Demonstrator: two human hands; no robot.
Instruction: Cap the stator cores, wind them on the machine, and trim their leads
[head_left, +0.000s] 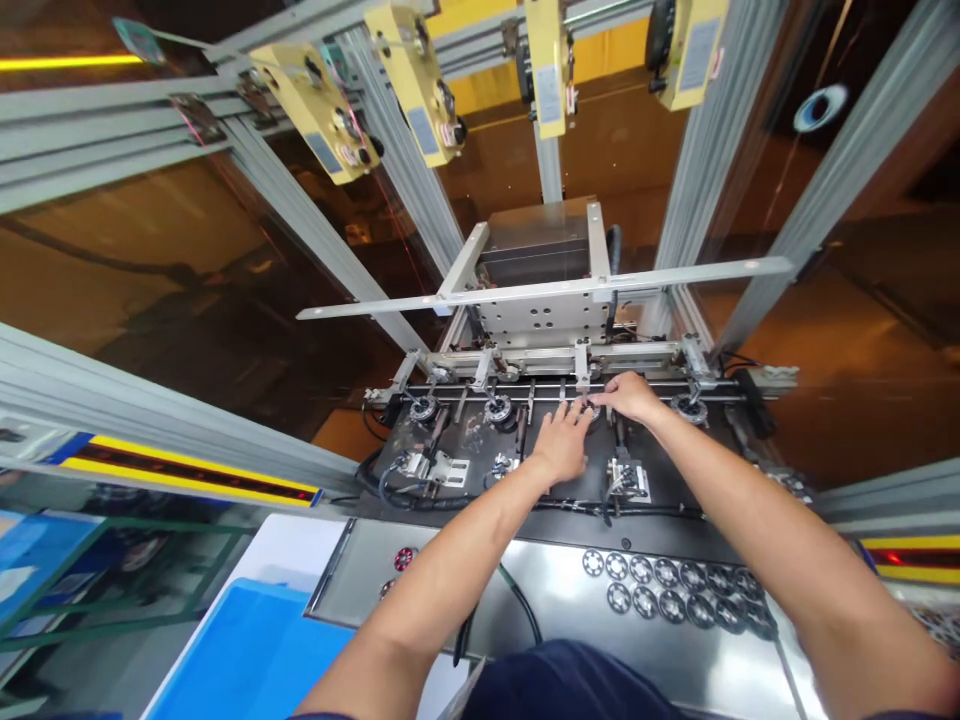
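A round slotted metal part (593,411) sits at the third station of the black fixture plate, mostly covered by my fingers. My left hand (564,446) reaches over its left side, fingers stretched out and slightly apart, the tips touching it. From the right, my right hand (631,396) has its thumb and finger closed at the part's edge; the other fingers are curled. Similar round parts rest at the other stations: one far left (423,409), one left of my left hand (498,409), and one at the right (689,409).
A metal bar (540,294) spans above the fixture. Small clamps (628,480) and black cables line its front. Rows of round slotted parts (667,573) lie on the steel tray (555,580), and a red-marked part (405,558) at left. Yellow light curtains (187,470) flank the frame.
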